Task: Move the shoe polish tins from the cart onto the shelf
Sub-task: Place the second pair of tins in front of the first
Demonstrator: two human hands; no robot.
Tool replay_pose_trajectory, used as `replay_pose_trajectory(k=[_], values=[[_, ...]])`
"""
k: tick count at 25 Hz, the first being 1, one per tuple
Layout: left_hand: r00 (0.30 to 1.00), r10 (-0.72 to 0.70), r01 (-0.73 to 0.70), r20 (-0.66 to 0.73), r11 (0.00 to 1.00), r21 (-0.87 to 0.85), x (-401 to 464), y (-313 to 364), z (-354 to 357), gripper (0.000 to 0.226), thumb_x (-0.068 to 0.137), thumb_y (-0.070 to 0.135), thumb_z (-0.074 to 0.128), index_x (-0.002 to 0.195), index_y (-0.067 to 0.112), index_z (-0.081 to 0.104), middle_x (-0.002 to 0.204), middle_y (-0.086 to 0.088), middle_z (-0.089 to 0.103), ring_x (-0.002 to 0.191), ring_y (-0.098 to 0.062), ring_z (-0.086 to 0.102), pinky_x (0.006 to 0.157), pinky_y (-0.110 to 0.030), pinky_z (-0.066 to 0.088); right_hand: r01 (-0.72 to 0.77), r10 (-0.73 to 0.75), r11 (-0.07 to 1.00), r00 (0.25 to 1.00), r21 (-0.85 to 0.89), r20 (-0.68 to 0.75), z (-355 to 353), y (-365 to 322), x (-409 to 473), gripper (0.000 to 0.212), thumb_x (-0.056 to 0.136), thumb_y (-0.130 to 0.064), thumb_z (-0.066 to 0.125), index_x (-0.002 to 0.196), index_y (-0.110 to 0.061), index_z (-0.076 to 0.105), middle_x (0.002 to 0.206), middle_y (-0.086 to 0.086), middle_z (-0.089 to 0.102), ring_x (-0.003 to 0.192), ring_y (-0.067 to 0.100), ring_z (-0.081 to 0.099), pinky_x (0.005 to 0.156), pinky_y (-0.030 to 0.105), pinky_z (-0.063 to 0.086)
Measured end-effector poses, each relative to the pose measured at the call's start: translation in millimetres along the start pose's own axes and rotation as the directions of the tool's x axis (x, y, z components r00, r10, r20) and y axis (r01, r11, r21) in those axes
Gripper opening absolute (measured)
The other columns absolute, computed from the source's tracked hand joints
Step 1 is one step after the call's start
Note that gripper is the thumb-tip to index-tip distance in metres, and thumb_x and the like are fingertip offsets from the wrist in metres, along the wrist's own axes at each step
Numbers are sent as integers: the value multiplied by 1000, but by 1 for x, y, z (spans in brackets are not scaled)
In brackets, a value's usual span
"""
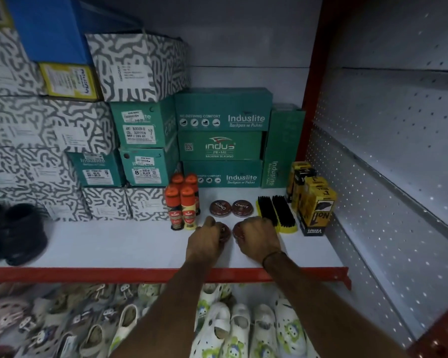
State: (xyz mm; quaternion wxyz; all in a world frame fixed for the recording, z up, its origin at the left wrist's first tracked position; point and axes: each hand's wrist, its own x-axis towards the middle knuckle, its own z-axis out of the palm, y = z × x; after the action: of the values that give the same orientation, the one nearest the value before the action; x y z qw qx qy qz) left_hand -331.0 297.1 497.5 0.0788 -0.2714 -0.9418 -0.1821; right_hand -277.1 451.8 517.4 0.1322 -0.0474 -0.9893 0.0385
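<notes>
Two round brown "Cherry" polish tins, one on the left (219, 208) and one on the right (241, 208), lie flat side by side on the white shelf (114, 244). Just in front of them, my left hand (208, 240) is closed over a third brown tin (226, 232), and my right hand (258, 238) is closed over a fourth tin (237, 233). Both held tins are at shelf level and mostly hidden by my fingers. Whether they rest on the shelf I cannot tell. The cart is out of view.
Orange-capped polish bottles (183, 205) stand left of the tins. Two black brushes (276, 213) and yellow-black boxes (313, 200) sit to the right. Green shoe boxes (223, 140) and patterned boxes (62, 125) fill the back. Black shoes (13, 231) rest far left. Children's clogs (230, 329) lie below.
</notes>
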Motion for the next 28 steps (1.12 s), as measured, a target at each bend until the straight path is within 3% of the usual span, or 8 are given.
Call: replay_pose_trajectory(k=[2,4,9,28], values=[[1000,5,-5,10,1000,23,3,3,-3,28,89,28,60,116,33,66,119,-2,64,102,-34,65,77,-43,58,9,-9,997,1000,-76,-8,7,5,3,32,73,-23,62,103,-29,70,109,4,71,107,34,60,93,49,42],[998,9,-14,62,996,90,6,5,-2,42,90,28,58,132,31,57,136,1,60,112,-34,60,83,-42,56,-4,7,996,999,-93,37,11,9,5,47,73,-26,59,119,-31,63,123,1,66,115,33,56,99,51,35],[988,-25,-11,153,973,232,8,5,4,64,91,29,55,151,23,33,155,-2,41,125,-41,48,91,-45,51,-1,6,995,999,-101,50,11,14,7,53,73,-28,55,126,-31,60,129,1,66,119,32,55,108,55,30],[980,-46,-1,191,970,242,24,4,9,71,89,38,53,154,24,27,159,-1,34,130,-44,42,92,-46,50,4,2,993,999,-115,52,12,14,14,51,82,-25,55,132,-29,58,136,-1,62,124,31,53,114,60,26]])
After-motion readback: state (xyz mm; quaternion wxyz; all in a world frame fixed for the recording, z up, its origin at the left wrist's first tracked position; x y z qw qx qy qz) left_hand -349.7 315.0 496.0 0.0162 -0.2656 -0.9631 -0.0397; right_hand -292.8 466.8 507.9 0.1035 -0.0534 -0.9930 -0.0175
